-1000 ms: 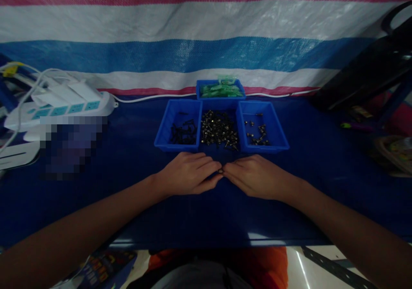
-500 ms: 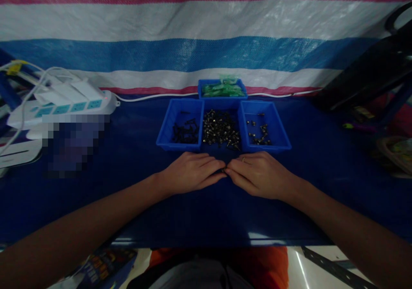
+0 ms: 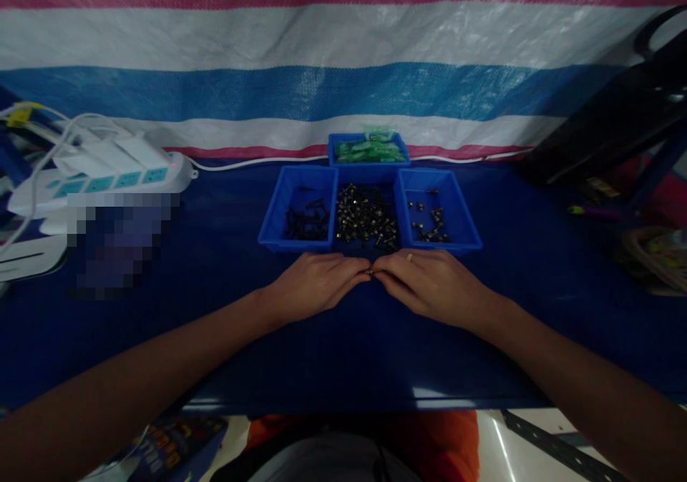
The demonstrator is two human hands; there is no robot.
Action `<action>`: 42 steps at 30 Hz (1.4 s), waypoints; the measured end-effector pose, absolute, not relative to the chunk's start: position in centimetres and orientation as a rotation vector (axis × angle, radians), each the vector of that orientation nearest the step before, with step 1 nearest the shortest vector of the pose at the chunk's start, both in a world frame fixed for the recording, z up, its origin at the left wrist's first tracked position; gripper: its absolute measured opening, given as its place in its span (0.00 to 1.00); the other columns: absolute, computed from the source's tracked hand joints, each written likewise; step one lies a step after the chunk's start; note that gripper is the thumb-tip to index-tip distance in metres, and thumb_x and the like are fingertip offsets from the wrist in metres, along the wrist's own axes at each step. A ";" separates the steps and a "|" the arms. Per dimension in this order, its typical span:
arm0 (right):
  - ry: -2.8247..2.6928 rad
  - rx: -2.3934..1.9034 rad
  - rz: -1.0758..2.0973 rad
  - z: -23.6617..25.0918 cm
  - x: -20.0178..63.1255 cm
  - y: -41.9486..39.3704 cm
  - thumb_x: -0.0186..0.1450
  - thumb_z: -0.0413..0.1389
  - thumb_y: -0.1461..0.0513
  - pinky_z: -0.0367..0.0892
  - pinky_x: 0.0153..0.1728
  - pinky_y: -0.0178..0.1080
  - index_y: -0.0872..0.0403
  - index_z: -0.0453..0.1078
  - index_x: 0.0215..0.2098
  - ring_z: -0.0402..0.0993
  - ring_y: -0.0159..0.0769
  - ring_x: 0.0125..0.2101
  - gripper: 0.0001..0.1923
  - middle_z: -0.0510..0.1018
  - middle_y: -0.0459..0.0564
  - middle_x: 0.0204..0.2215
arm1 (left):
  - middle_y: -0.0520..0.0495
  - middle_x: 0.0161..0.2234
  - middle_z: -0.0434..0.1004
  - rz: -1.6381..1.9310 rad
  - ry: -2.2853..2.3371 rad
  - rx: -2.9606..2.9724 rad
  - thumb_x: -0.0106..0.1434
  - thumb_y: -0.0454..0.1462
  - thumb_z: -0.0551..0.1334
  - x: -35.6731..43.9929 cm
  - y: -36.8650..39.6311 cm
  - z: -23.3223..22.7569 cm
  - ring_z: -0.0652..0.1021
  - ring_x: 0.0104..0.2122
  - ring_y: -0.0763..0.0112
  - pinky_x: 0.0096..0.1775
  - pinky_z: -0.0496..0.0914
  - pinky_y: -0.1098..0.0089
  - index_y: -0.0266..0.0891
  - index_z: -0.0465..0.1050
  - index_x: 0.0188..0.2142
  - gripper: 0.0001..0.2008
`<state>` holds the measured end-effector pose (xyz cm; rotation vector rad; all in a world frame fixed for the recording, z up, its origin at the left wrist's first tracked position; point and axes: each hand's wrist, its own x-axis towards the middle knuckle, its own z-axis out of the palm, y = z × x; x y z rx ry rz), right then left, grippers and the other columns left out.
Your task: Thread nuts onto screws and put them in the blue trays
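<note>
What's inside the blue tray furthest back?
The rear blue tray holds green translucent pieces, heaped to the rim; one sticks up above it. What lies beneath them, and the tray floor, is covered, and their exact kind is too small to tell.

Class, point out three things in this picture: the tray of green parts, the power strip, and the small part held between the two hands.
Green-parts tray (image 3: 337, 141): head view, on its blue left rim.
Power strip (image 3: 161, 174): head view, on its white body by the sockets.
Small part (image 3: 369, 272): head view, on the bit showing between the fingertips.
</note>
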<state>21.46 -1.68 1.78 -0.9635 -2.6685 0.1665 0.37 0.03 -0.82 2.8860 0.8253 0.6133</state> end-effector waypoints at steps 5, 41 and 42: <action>-2.681 -0.991 0.130 1.6 21.5 -1.7 0.67 0.42 0.61 0.63 0.33 0.34 0.56 0.66 0.39 0.71 0.31 0.31 0.12 0.75 0.48 0.29 | 0.52 0.28 0.72 0.616 0.822 2.885 0.67 0.40 0.48 0.3 0.1 -0.8 0.74 0.27 0.76 0.29 0.65 0.76 0.37 0.65 0.41 0.12; -2.572 -0.937 0.314 1.3 20.9 -1.9 0.67 0.44 0.62 0.65 0.37 0.33 0.55 0.65 0.41 0.72 0.30 0.33 0.10 0.76 0.47 0.34 | 0.54 0.24 0.68 0.612 0.851 2.656 0.64 0.43 0.52 0.4 -0.5 0.1 0.69 0.23 0.78 0.26 0.60 0.77 0.37 0.65 0.33 0.12; -2.579 -0.942 0.321 1.3 20.9 -1.9 0.67 0.44 0.62 0.65 0.37 0.33 0.55 0.65 0.41 0.72 0.30 0.34 0.10 0.76 0.47 0.34 | 0.54 0.24 0.68 0.620 0.864 2.659 0.64 0.43 0.52 0.4 -0.5 0.1 0.69 0.23 0.79 0.26 0.60 0.77 0.37 0.65 0.33 0.12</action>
